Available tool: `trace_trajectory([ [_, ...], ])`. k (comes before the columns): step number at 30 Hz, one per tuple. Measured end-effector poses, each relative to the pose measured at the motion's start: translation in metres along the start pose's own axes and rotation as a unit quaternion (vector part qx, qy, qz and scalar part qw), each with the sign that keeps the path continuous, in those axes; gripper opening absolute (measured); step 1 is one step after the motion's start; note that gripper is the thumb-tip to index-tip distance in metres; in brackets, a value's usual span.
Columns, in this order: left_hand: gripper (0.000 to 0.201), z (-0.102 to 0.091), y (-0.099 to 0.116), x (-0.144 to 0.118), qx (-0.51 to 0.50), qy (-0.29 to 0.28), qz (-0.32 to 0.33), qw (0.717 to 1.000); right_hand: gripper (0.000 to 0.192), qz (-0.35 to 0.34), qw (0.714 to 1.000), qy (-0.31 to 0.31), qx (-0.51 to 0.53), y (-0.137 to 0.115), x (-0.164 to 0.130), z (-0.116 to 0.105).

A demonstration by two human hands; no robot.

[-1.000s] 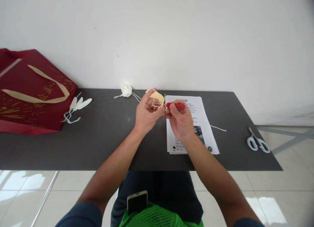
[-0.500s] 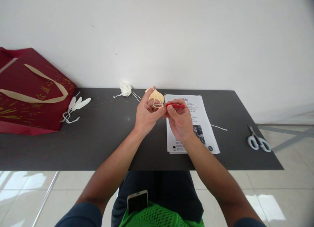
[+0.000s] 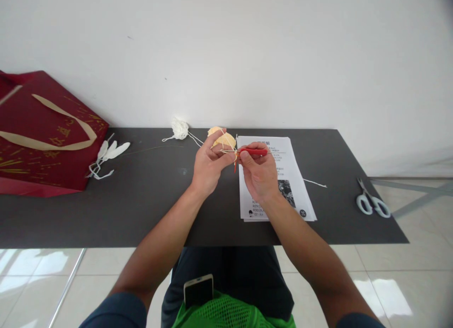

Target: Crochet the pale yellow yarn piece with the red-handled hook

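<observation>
Head view: yellow crochet piece [image 3: 223, 139] was held pinched in left hand [image 3: 208, 165], above counter [image 3: 148, 196]. Red-handled crochet hook [image 3: 252, 151] was gripped by closed right hand [image 3: 260, 174], over instruction sheet [image 3: 293, 177]. Since second before, hook handle was shifted slightly; stitching judged mid-progress. Yarn ball [image 3: 180, 128] was left behind.

The red gift bag [image 3: 42, 134] is cut off at the left edge — the printed sheet's [image 3: 283, 167] text cannot be read.

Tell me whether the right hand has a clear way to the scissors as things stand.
Probably yes. The scissors lie apart near the table's right edge, with bare tabletop between them and the right hand. But that hand holds a red crochet hook.
</observation>
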State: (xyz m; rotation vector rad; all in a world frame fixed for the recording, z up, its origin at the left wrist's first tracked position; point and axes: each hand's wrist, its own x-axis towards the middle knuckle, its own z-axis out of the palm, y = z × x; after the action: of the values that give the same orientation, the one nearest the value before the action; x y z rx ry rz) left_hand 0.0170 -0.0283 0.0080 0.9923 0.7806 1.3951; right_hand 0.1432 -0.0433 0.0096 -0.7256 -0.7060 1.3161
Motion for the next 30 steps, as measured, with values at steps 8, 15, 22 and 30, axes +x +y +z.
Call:
trace_trajectory([
  [8, 0.077, 0.002, 0.003, 0.001, 0.057, 0.019, 0.003, 0.998, 0.03, 0.007, 0.999, 0.012, -0.03, 0.006, 0.001, -0.003],
  [15, 0.068, -0.002, 0.002, 0.003, 0.104, 0.024, -0.002, 0.994, 0.034, 0.038, 0.997, 0.029, -0.057, 0.01, 0.002, -0.006],
  [22, 0.065, -0.006, -0.014, 0.011, 0.059, 0.108, -0.014, 0.992, 0.035, 0.101, 0.991, 0.001, -0.091, 0.006, 0.009, -0.013],
  [30, 0.065, -0.011, -0.02, 0.017, 0.032, 0.171, -0.002, 0.985, 0.044, 0.0, 0.863, 0.02, -0.504, -0.02, 0.032, -0.068],
])
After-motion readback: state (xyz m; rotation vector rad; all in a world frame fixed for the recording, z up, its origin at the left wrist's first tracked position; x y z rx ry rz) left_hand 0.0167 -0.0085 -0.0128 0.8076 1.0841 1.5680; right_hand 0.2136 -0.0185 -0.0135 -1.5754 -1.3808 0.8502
